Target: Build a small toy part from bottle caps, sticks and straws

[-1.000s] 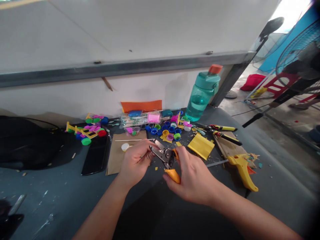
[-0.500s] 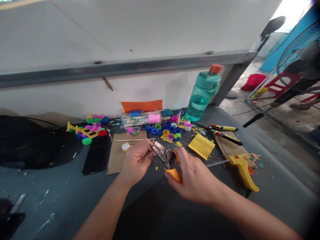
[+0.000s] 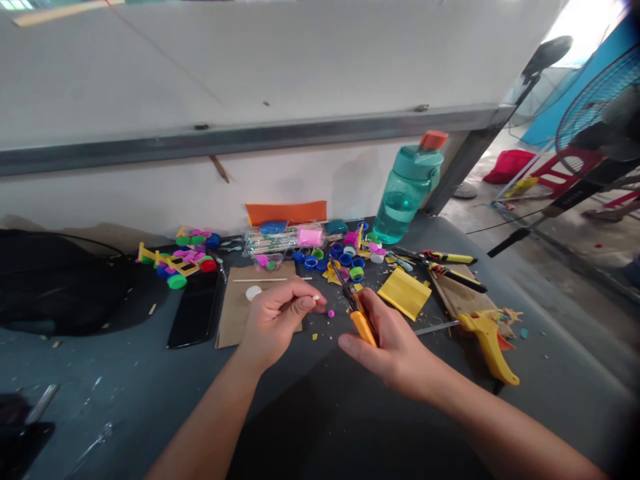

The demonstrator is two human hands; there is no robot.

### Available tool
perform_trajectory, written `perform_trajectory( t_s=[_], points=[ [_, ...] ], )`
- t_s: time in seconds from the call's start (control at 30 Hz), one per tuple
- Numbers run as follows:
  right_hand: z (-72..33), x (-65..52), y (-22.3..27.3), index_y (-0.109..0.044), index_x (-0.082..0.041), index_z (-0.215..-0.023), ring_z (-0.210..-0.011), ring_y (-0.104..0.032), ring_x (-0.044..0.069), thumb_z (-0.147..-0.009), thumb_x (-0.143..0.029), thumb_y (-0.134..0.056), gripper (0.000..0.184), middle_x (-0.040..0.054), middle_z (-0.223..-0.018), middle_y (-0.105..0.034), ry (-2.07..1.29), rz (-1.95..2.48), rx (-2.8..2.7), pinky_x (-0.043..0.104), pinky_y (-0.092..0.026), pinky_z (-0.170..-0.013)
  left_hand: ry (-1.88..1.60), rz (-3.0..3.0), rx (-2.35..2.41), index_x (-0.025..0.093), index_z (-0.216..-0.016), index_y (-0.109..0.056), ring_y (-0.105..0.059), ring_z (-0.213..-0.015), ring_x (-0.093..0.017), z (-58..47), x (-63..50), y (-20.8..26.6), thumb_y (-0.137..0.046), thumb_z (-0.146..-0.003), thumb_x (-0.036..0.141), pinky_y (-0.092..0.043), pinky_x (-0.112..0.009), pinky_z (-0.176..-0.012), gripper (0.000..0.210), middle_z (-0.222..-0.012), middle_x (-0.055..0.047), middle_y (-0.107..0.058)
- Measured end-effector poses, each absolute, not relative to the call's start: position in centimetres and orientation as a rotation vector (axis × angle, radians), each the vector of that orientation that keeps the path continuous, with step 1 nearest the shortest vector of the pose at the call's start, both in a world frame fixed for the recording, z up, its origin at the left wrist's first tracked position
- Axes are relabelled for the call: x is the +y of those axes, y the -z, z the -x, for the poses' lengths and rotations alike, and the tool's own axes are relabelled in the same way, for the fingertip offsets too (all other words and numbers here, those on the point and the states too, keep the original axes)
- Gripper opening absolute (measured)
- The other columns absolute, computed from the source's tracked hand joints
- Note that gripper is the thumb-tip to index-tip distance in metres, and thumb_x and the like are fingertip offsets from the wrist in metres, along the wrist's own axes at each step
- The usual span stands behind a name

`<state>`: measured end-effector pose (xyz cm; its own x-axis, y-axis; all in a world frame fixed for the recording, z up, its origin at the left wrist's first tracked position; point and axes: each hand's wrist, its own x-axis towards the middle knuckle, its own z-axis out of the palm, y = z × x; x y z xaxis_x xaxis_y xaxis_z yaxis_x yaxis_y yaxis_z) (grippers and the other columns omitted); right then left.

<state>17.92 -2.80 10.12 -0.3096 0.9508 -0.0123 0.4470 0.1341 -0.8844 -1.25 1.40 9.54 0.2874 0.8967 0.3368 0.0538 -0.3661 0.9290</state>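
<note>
A black phone [image 3: 194,310] lies on the surface [image 3: 125,407] at nine o'clock from the left hand [image 3: 279,317], which pinches a small pale piece [image 3: 316,298] between thumb and fingers. A small magenta ball [image 3: 331,313] shows at that hand's three o'clock. The orange-handled pliers [image 3: 363,327], pointing toward eleven, are gripped in the right hand [image 3: 395,348]; a yellow sheet [image 3: 404,293] lies at its twelve, a yellow glue gun [image 3: 488,344] at three.

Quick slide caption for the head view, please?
Right grip holds orange-handled pliers; left grip pinches a small pale piece above a dark tabletop strewn with coloured caps.
</note>
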Motion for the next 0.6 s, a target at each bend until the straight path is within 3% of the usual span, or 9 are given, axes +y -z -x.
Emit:
perform_trajectory(
  t_s=[0.2,0.33,0.47,0.6],
  points=[
    [-17.8,-2.9,-9.9,-0.043,-0.020,-0.096,-0.067,-0.043,0.013,-0.077,-0.038,-0.059,0.031,-0.0015,-0.078,-0.047,-1.239,1.285,-1.746,0.027,-0.039,-0.061,-1.248,-1.693,0.864,0.021,-0.081,-0.069,-0.059,-0.074,-0.016,1.3,1.3,-9.8,-0.059,-0.085,0.028,-0.048,-0.029,-0.067,0.013,-0.074,-0.004,-0.063],
    [-18.0,-2.8,-9.9,-0.043,-0.021,-0.095,-0.063,-0.040,0.011,-0.075,-0.041,-0.059,0.032,-0.0023,-0.077,-0.044,-1.490,1.180,-1.504,0.024,-0.038,-0.055,-1.559,-1.659,0.898,0.024,-0.077,-0.070,-0.056,-0.082,-0.016,1.5,1.6,-9.8,-0.066,-0.079,0.030,-0.048,-0.030,-0.071,0.008,-0.082,-0.004,-0.060],
    [-18.3,-3.0,-10.2,-0.044,-0.021,-0.090,-0.055,-0.034,0.007,-0.077,-0.042,-0.058,0.029,-0.0039,-0.072,-0.039,-1.907,0.981,-1.265,0.021,-0.031,-0.047,-1.800,-1.356,0.936,0.024,-0.080,-0.066,-0.053,-0.066,-0.010,1.8,2.3,-9.9,-0.069,-0.076,0.028,-0.049,-0.026,-0.061,0.006,-0.080,0.000,-0.055],
    [-18.0,-3.3,-10.3,-0.043,-0.021,-0.091,-0.055,-0.035,0.007,-0.075,-0.042,-0.060,0.031,-0.0042,-0.074,-0.040,-2.034,0.919,-1.280,0.021,-0.031,-0.048,-1.903,-1.220,0.943,0.021,-0.086,-0.061,-0.058,-0.062,-0.009,1.8,2.7,-9.8,-0.068,-0.077,0.021,-0.052,-0.024,-0.061,0.011,-0.077,0.002,-0.058]
  ],
)
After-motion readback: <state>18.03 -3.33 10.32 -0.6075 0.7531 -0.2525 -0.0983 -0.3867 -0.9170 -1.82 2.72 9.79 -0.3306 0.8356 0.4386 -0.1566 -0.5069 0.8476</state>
